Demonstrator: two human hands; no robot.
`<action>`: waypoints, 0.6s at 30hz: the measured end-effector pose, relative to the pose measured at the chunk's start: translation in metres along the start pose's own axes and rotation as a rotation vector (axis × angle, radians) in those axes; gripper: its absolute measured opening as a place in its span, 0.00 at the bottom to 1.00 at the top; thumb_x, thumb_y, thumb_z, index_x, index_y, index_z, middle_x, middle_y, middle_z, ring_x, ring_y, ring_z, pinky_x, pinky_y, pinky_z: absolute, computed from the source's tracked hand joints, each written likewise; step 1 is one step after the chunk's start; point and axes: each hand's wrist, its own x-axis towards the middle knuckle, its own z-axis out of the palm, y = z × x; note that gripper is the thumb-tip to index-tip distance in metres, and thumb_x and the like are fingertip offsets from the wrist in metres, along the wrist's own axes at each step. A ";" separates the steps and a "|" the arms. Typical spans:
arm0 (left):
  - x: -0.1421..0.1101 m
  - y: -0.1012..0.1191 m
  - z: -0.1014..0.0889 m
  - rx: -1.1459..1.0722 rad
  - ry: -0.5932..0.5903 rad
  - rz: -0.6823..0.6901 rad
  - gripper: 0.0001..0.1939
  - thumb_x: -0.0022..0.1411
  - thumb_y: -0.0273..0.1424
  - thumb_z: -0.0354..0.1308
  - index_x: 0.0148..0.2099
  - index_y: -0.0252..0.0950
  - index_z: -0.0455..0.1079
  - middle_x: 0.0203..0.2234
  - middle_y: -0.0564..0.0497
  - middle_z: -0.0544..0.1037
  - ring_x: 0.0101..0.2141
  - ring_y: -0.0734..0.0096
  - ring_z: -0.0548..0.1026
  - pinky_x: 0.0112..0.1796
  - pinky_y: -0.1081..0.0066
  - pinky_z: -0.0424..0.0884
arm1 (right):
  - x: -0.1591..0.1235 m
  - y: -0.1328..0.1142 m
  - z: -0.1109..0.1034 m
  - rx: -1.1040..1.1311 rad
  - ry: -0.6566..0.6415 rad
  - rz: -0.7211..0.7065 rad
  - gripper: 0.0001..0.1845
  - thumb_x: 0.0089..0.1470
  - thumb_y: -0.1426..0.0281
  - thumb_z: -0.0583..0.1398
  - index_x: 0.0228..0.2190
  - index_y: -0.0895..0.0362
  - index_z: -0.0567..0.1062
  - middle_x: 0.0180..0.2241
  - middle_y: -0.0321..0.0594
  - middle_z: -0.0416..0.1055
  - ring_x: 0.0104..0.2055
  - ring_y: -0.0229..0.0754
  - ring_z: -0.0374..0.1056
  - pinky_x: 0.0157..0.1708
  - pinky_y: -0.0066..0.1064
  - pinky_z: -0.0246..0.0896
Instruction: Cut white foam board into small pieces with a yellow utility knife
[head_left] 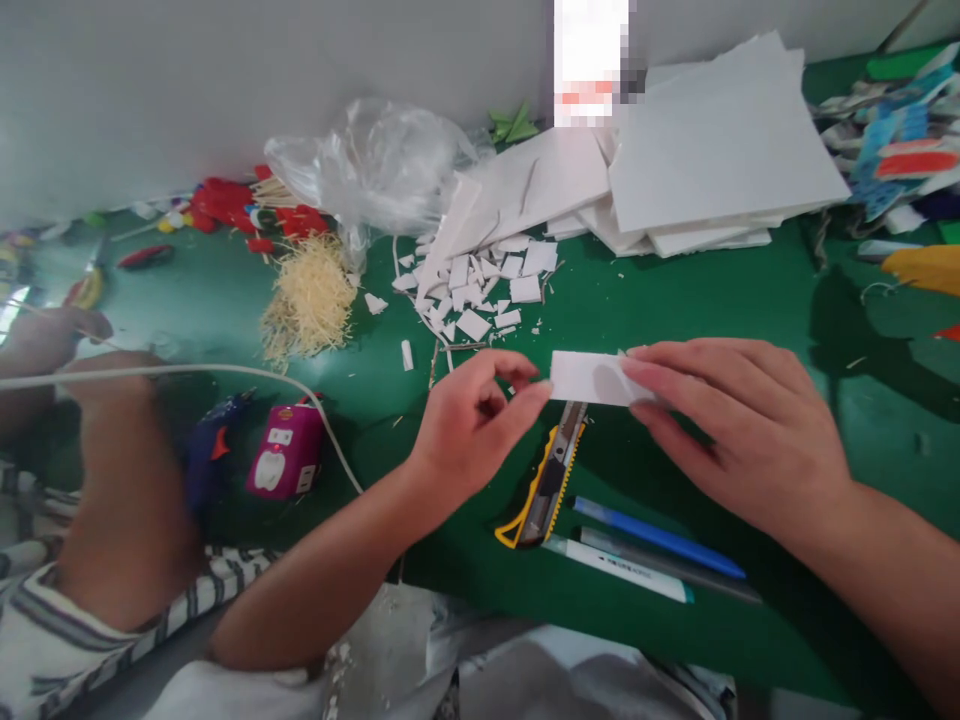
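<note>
A small white strip of foam board (585, 377) is held up over the green table. My right hand (750, 420) pinches its right end between thumb and fingers. At the left end, the thumb and curled fingers of my left hand (472, 425) close against the strip's edge. Just below the strip lies a yellow and black utility knife (551, 475), blade pointing away from me. Nearer to me are a blue pen (660, 538), a dark pen (675, 567) and a white marker (626, 568).
White foam board scraps (469, 290) lie beyond my left hand, with stacked white sheets (720, 150) behind. Further left are a plastic bag (390, 165), shredded straw (311, 295) and a magenta power adapter (285, 450) beside a white cable (225, 372). Another person's arm (124, 480) is at left.
</note>
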 end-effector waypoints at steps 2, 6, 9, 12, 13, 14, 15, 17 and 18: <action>0.011 0.000 0.004 -0.253 -0.033 -0.163 0.12 0.65 0.41 0.63 0.37 0.36 0.74 0.23 0.56 0.76 0.18 0.80 0.68 0.20 0.77 0.63 | 0.000 -0.001 0.001 0.013 -0.006 -0.038 0.24 0.61 0.76 0.65 0.57 0.50 0.73 0.48 0.42 0.84 0.48 0.46 0.78 0.46 0.38 0.71; 0.015 0.004 0.011 -0.479 -0.054 -0.284 0.12 0.58 0.39 0.69 0.33 0.35 0.75 0.17 0.59 0.71 0.16 0.80 0.66 0.19 0.78 0.62 | -0.001 -0.003 0.002 0.023 -0.019 -0.064 0.23 0.61 0.76 0.65 0.56 0.52 0.73 0.49 0.42 0.84 0.48 0.45 0.79 0.46 0.37 0.72; 0.012 0.003 0.012 -0.569 -0.038 -0.351 0.12 0.54 0.38 0.71 0.32 0.35 0.76 0.16 0.58 0.72 0.15 0.81 0.66 0.18 0.79 0.60 | -0.001 -0.003 0.003 0.025 -0.003 -0.061 0.23 0.61 0.76 0.65 0.56 0.54 0.73 0.49 0.45 0.84 0.48 0.46 0.79 0.47 0.37 0.73; 0.012 0.000 0.013 -0.627 -0.053 -0.405 0.12 0.53 0.38 0.72 0.31 0.35 0.77 0.18 0.57 0.74 0.15 0.82 0.66 0.18 0.79 0.60 | 0.001 -0.004 0.003 0.042 0.019 -0.042 0.26 0.61 0.77 0.65 0.59 0.55 0.71 0.49 0.47 0.83 0.49 0.47 0.80 0.49 0.38 0.74; 0.012 0.000 0.013 -0.637 -0.058 -0.419 0.12 0.53 0.39 0.72 0.31 0.35 0.77 0.18 0.57 0.74 0.16 0.82 0.66 0.18 0.78 0.60 | 0.001 -0.004 0.004 0.049 0.020 -0.037 0.27 0.61 0.77 0.65 0.60 0.55 0.70 0.49 0.46 0.83 0.49 0.47 0.80 0.49 0.39 0.74; 0.012 -0.001 0.013 -0.642 -0.061 -0.429 0.13 0.53 0.39 0.71 0.31 0.35 0.78 0.18 0.57 0.74 0.16 0.82 0.65 0.18 0.78 0.60 | 0.002 -0.004 0.004 0.055 0.021 -0.031 0.29 0.61 0.77 0.64 0.62 0.54 0.70 0.49 0.46 0.83 0.49 0.48 0.80 0.48 0.39 0.75; 0.012 -0.001 0.013 -0.646 -0.065 -0.435 0.13 0.53 0.39 0.71 0.31 0.34 0.78 0.18 0.57 0.74 0.16 0.82 0.65 0.18 0.78 0.60 | 0.002 -0.003 0.004 0.060 0.016 -0.029 0.29 0.61 0.77 0.64 0.62 0.53 0.69 0.49 0.45 0.83 0.48 0.48 0.80 0.48 0.40 0.75; 0.012 -0.001 0.014 -0.655 -0.078 -0.437 0.13 0.54 0.39 0.71 0.32 0.35 0.78 0.18 0.57 0.74 0.16 0.82 0.66 0.18 0.78 0.59 | 0.002 -0.003 0.004 0.071 0.002 -0.033 0.29 0.62 0.77 0.63 0.62 0.53 0.69 0.50 0.46 0.83 0.49 0.48 0.80 0.48 0.40 0.75; 0.011 -0.001 0.014 -0.661 -0.087 -0.437 0.13 0.54 0.40 0.71 0.32 0.35 0.77 0.17 0.57 0.73 0.16 0.81 0.66 0.19 0.78 0.59 | 0.002 -0.003 0.005 0.076 -0.003 -0.037 0.28 0.62 0.76 0.63 0.62 0.53 0.70 0.50 0.46 0.83 0.49 0.48 0.80 0.48 0.40 0.75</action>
